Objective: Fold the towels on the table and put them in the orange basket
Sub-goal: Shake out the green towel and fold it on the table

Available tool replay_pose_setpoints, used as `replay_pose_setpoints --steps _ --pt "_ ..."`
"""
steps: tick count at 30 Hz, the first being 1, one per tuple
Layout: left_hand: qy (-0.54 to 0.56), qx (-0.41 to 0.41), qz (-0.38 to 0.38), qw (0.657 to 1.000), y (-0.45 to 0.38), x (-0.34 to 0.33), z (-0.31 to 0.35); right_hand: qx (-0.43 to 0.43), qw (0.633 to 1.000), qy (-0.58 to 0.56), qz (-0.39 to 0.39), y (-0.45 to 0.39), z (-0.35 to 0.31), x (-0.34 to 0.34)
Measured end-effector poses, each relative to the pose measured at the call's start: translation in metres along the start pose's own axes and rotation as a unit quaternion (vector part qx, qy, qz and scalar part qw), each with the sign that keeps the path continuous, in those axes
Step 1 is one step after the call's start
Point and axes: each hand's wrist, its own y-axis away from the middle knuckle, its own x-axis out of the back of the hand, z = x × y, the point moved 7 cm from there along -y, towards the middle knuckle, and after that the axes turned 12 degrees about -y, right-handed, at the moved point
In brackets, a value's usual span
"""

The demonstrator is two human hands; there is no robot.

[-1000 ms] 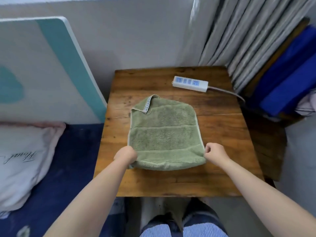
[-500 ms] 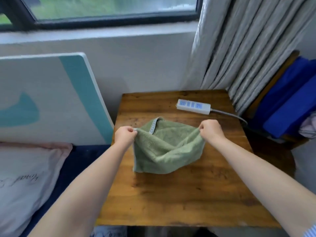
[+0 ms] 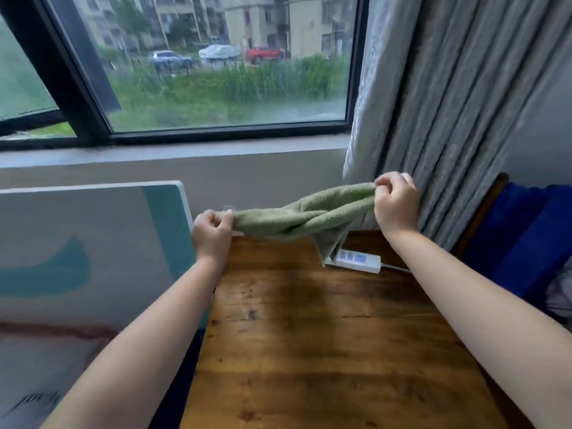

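- Left hand (image 3: 212,232) pinched shut on the left end of the towel (image 3: 305,216), fingers curled, thumb on top.
- Right hand (image 3: 396,204) pinched shut on the right end of the towel, held higher than the left hand.
- Towel is green, off the table (image 3: 325,351), stretched between both hands in the air over the table's far edge.
- Towel is bunched and twisted along its length, not flat; it slopes up from left to right.
- One loose flap hangs down from the towel's right half, its tip just in front of the power strip (image 3: 356,261); can't tell if it touches.
- Power strip is white with blue sockets, lies on the far right part of the table, cable running off to the right.
- Table is brown wood, bare across the near and middle part.
- Both forearms reach in from the near edge, left one over the table's left edge, right one over its right side.
- Board (image 3: 93,243), white with teal shapes, leans on the wall left of the table.
- Window (image 3: 216,72) on the far wall above the board, dark frame; greenery, parked cars and buildings outside.
- Grey curtain (image 3: 448,119) hangs at far right, behind the right hand.
- Blue fabric (image 3: 526,243) at the right edge, beside the table.
- Basket not in frame.
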Motion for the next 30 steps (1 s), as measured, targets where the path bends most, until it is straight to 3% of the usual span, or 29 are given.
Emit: replay_pose_setpoints --steps 3,6,10,12,17,21,24,26,28,30 --pt "-0.097 0.012 -0.079 0.992 0.031 -0.014 -0.049 -0.040 0.993 0.076 -0.076 0.038 0.048 0.008" --pt "-0.269 -0.043 -0.225 0.935 0.077 -0.047 -0.094 -0.087 0.926 0.237 -0.279 0.102 0.110 -0.007" --pt "-0.420 -0.075 -0.431 0.795 0.159 -0.084 -0.156 -0.167 0.763 0.383 -0.494 0.202 0.180 -0.005" --pt "-0.477 -0.070 -0.520 0.705 0.202 -0.096 -0.194 -0.213 0.646 0.435 -0.590 0.255 0.211 0.001" --pt "-0.553 -0.077 -0.628 0.542 0.247 -0.102 -0.228 -0.235 0.462 0.465 -0.718 0.321 0.237 0.012" --pt "-0.594 -0.071 -0.682 0.420 0.264 -0.099 -0.246 -0.200 0.316 0.476 -0.796 0.348 0.241 0.016" --pt "-0.605 -0.062 -0.714 0.347 0.268 -0.089 -0.254 -0.219 0.281 0.458 -0.814 0.352 0.244 0.017" --pt "-0.603 -0.066 -0.725 0.327 0.268 -0.087 -0.252 -0.273 0.280 0.438 -0.809 0.353 0.247 0.019" --pt "-0.590 -0.053 -0.724 0.353 0.262 -0.092 -0.254 -0.297 0.339 0.427 -0.784 0.339 0.252 0.011" --pt "-0.570 -0.044 -0.700 0.428 0.246 -0.100 -0.249 -0.276 0.435 0.397 -0.760 0.319 0.256 -0.004"
